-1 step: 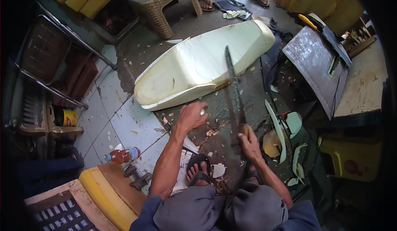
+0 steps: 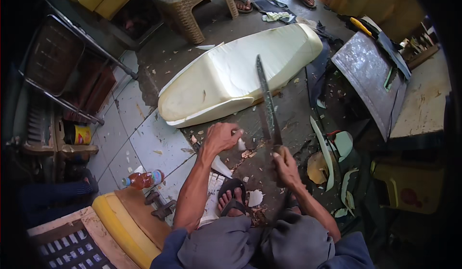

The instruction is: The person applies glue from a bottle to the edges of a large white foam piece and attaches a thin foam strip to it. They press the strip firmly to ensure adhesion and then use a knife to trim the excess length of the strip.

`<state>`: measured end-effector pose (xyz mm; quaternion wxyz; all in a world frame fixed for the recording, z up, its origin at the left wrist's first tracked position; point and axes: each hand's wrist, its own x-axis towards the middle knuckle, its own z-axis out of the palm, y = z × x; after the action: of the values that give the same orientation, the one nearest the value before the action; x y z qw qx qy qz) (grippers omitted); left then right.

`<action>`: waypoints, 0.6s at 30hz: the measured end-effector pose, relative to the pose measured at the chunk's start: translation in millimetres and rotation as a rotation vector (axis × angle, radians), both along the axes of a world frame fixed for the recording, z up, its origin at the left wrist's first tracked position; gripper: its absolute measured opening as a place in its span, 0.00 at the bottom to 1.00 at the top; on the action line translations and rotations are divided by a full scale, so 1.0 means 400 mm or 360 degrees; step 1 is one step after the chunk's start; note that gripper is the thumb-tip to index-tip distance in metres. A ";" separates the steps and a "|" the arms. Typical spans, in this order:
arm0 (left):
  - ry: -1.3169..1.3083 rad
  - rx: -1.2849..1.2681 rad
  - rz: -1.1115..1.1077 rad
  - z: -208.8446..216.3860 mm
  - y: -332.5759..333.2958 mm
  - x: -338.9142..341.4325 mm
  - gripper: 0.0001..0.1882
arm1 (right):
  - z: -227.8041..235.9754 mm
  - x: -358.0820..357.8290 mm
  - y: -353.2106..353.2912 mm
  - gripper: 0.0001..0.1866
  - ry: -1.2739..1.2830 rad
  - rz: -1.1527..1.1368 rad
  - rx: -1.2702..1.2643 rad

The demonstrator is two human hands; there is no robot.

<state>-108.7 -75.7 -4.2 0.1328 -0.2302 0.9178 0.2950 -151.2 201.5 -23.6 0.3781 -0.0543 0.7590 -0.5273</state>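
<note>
A long knife (image 2: 265, 91) with a dark, worn blade is in my right hand (image 2: 288, 165), its fingers wrapped round the handle and its tip pointing away from me. My left hand (image 2: 223, 136) hovers to the left of the blade, fingers curled in. Just below its fingertips is a small blurred white scrap (image 2: 241, 144), seemingly apart from them. Beyond both hands a long, cream-white foam seat pad (image 2: 236, 71) lies on the floor, neither hand touching it. Its near left end is rounded, and a raised step crosses its middle.
Long foam offcuts (image 2: 323, 151) and scraps lie to the right. A metal sheet (image 2: 368, 76) leans at far right. A woven-pattern stool (image 2: 192, 9) and another person's sandalled feet (image 2: 243, 2) are at the back. A bottle (image 2: 143, 179) lies on the left tiles.
The white scrap has dropped from between my left fingers to just below them. The knife has shifted slightly left, its tip with it. The seat pad stays in place.
</note>
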 end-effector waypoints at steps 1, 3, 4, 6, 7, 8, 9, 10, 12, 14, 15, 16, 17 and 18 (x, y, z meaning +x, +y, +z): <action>-0.0489 0.0165 0.0120 0.007 -0.026 0.027 0.15 | -0.011 0.013 -0.036 0.21 -0.0144 0.0043 0.0044; -0.0327 0.0018 0.0269 0.009 -0.053 0.065 0.16 | -0.026 0.026 -0.086 0.22 -0.0295 0.0128 -0.0001; -0.0266 -0.0050 0.0339 0.005 -0.065 0.077 0.17 | -0.032 0.028 -0.111 0.22 -0.0475 0.0144 0.0009; 0.0424 -0.0443 0.0467 -0.017 -0.086 0.094 0.16 | -0.040 0.026 -0.149 0.23 -0.0225 0.0238 0.0011; 0.0708 -0.0618 0.0552 -0.033 -0.098 0.099 0.15 | -0.041 0.022 -0.161 0.24 -0.0134 0.0269 0.0072; 0.0864 -0.0715 0.0484 -0.053 -0.118 0.096 0.15 | -0.042 0.018 -0.171 0.25 -0.0049 0.0299 0.0086; 0.0956 -0.0797 0.0442 -0.074 -0.142 0.089 0.15 | -0.042 0.015 -0.175 0.25 -0.0052 0.0290 0.0028; 0.1059 -0.0890 0.0385 -0.093 -0.162 0.089 0.15 | -0.041 0.013 -0.180 0.26 -0.0089 0.0288 0.0049; 0.1004 -0.0781 0.0421 -0.128 -0.186 0.098 0.17 | -0.040 0.012 -0.186 0.26 -0.0153 0.0300 0.0079; 0.0964 -0.0686 0.0475 -0.157 -0.193 0.102 0.18 | -0.043 0.016 -0.190 0.26 -0.0275 0.0315 0.0161; 0.0955 -0.0656 0.0517 -0.166 -0.192 0.104 0.18 | -0.045 0.018 -0.193 0.26 -0.0188 0.0319 0.0107; 0.0855 -0.0595 0.0574 -0.171 -0.192 0.104 0.18 | -0.048 0.019 -0.195 0.26 -0.0158 0.0311 0.0101; 0.0953 -0.0624 0.0556 -0.173 -0.189 0.105 0.17 | -0.051 0.021 -0.197 0.26 -0.0194 0.0312 0.0138; 0.0960 -0.0624 0.0562 -0.173 -0.187 0.106 0.17 | -0.055 0.022 -0.199 0.26 -0.0103 0.0305 0.0099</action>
<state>-66.2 -150.3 -73.4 -0.2418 -0.3085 0.9008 0.1868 -142.4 122.0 -45.6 0.4525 -0.0977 0.7538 -0.4663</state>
